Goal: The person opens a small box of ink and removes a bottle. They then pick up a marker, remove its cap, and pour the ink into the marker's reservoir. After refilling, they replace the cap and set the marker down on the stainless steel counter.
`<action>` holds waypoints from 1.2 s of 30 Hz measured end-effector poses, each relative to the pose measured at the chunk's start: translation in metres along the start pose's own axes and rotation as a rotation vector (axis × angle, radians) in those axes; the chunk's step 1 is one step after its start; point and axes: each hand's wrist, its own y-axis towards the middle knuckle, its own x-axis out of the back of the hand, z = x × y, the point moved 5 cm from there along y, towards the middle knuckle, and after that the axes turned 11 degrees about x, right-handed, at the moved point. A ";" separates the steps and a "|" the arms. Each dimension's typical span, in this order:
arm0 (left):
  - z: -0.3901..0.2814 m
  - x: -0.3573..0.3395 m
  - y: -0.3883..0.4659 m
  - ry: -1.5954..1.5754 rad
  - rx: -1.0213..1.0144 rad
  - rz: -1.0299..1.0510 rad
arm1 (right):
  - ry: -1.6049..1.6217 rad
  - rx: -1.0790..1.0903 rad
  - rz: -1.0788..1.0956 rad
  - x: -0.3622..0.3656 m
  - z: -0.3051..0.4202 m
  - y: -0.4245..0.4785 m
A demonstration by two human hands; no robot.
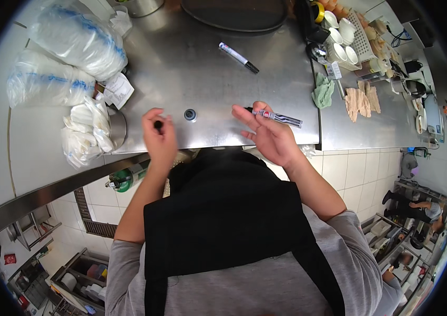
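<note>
My left hand point(159, 136) pinches a small black piece, apparently a marker cap point(158, 125), above the front of the steel counter point(200, 87). A marker pen point(280, 119) with a silver, striped barrel lies across my right hand point(273, 138), held at the thumb with the other fingers spread. Its dark end points left. Between my hands a small round container with a dark top point(190, 115) stands on the counter. Farther back, a second marker pen point(238, 57), white with a black end, lies at a slant, touched by neither hand.
Plastic-wrapped bundles point(77, 43) and a printed paper slip point(118, 91) are at the left. A black round tray point(235, 15) sits at the back. Rightward are a green cloth point(323, 91), beige cloths point(359, 102) and white cups point(340, 51). Other people point(421, 209) stand far right.
</note>
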 end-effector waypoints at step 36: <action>-0.221 -0.100 -0.005 0.108 -0.417 0.606 | -0.112 0.555 0.182 -0.068 0.124 -0.020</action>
